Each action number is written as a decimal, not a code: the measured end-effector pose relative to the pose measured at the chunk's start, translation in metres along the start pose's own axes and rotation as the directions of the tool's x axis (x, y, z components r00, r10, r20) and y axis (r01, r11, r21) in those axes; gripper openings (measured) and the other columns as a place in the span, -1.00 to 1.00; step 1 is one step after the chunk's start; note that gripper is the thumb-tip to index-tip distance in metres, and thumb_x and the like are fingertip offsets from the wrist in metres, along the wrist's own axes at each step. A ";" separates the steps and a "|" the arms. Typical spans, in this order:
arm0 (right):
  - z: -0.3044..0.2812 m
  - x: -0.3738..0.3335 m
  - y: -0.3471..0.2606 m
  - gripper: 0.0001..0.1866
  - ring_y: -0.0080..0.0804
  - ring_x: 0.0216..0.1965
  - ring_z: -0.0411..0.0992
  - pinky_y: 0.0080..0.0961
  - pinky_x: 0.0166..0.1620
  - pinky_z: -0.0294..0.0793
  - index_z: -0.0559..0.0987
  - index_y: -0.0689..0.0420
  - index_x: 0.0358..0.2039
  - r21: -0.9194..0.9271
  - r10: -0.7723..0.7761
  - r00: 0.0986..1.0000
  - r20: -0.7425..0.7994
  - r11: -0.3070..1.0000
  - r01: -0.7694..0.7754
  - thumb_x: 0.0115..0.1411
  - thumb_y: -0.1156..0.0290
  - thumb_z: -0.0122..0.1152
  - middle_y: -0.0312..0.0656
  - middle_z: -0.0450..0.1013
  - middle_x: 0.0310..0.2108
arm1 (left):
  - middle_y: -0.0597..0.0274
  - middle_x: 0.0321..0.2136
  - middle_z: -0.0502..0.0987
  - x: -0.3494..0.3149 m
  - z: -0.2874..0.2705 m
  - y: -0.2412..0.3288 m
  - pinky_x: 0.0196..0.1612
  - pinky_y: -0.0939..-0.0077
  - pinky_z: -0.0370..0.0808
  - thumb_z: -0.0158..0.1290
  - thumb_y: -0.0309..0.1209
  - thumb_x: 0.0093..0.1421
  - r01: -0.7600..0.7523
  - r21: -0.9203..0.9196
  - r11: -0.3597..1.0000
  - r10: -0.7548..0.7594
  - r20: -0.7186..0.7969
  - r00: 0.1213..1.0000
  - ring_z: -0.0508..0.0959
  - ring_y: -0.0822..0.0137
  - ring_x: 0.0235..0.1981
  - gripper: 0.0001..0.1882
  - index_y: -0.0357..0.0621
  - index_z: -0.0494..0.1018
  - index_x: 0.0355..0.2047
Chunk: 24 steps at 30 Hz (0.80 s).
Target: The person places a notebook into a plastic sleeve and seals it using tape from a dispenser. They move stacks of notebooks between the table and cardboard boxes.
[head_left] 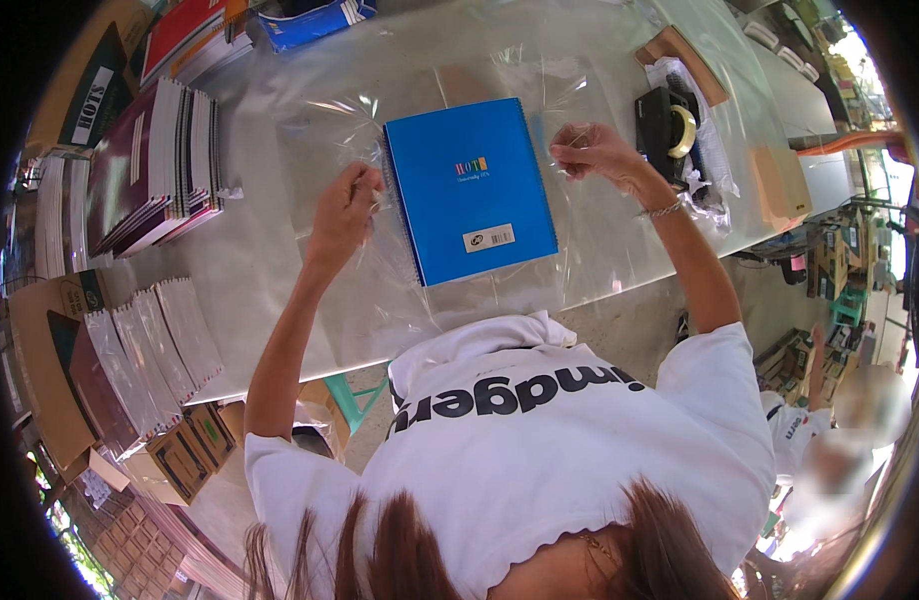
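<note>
A stack of blue spiral notebooks [470, 205] lies in front of me on a sheet of clear plastic film [355, 290], back cover up with a small white label. My left hand [348, 210] is just left of the stack, fingers closed in a pinch on the film. On the other side, my right hand [598, 158] pinches the film near the notebooks' upper right edge. Creases run through the film toward both hands. Neither hand visibly touches the notebooks.
Right of my right hand stands a black tape dispenser [665, 130] with a tape roll. Purple notebooks [155, 165] are piled at the left, near film-wrapped bundles [150, 340]. A blue packet [315, 22] lies at the far edge. Another person [805, 425] is at the lower right.
</note>
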State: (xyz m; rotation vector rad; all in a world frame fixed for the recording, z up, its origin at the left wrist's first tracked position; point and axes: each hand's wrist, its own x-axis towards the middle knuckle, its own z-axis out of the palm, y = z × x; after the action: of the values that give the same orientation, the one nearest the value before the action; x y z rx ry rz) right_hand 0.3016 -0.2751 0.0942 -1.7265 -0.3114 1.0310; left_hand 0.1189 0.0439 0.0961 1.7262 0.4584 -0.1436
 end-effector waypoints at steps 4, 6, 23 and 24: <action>0.023 0.007 -0.001 -0.75 -0.63 -0.58 0.41 -0.70 -0.50 0.41 0.50 0.21 -0.37 0.077 -0.137 0.991 -0.001 0.988 0.136 0.17 0.26 0.25 -0.30 0.44 -0.56 | 0.41 -0.67 0.25 0.010 0.019 -0.006 -0.67 0.64 0.14 -0.15 -0.25 0.35 -0.137 -0.019 0.990 0.137 0.009 0.991 0.22 0.60 -0.71 -0.73 -0.17 0.34 -0.42; 0.033 0.011 0.005 -0.76 -0.63 -0.59 0.41 -0.72 -0.52 0.40 0.49 0.20 -0.38 0.090 -0.155 0.988 -0.029 0.984 0.157 0.22 0.26 0.19 -0.31 0.43 -0.57 | 0.41 -0.66 0.25 0.010 0.025 0.000 -0.66 0.63 0.15 -0.13 -0.23 0.34 0.025 -0.096 0.995 -0.020 0.055 0.998 0.23 0.59 -0.64 -0.72 -0.17 0.35 -0.40; 0.108 0.053 0.041 -0.72 -0.52 -0.49 0.22 -0.52 -0.37 0.23 0.42 0.20 -0.44 -0.040 -0.102 0.947 -0.305 0.995 0.095 0.30 0.27 -0.09 -0.25 0.33 -0.55 | -0.13 -0.51 0.52 0.048 0.127 -0.023 -0.43 0.22 0.42 -0.13 -0.32 0.31 -0.078 0.347 0.934 0.148 -0.180 0.972 0.53 -0.05 -0.51 -0.73 -0.29 0.44 -0.34; 0.109 0.054 0.040 -0.72 -0.52 -0.49 0.22 -0.52 -0.37 0.23 0.42 0.20 -0.44 -0.037 -0.102 0.945 -0.311 0.995 0.095 0.30 0.27 -0.09 -0.25 0.33 -0.55 | -0.15 -0.49 0.53 0.049 0.128 -0.022 -0.41 0.20 0.42 -0.14 -0.34 0.31 -0.059 0.373 0.926 0.135 -0.182 0.974 0.54 -0.10 -0.46 -0.74 -0.28 0.45 -0.33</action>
State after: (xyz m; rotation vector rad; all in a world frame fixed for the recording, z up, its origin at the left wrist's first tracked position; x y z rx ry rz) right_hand 0.2400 -0.1867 0.0247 -1.8417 -0.2031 0.6693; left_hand 0.1756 -0.0654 0.0323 2.1401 0.5193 0.0251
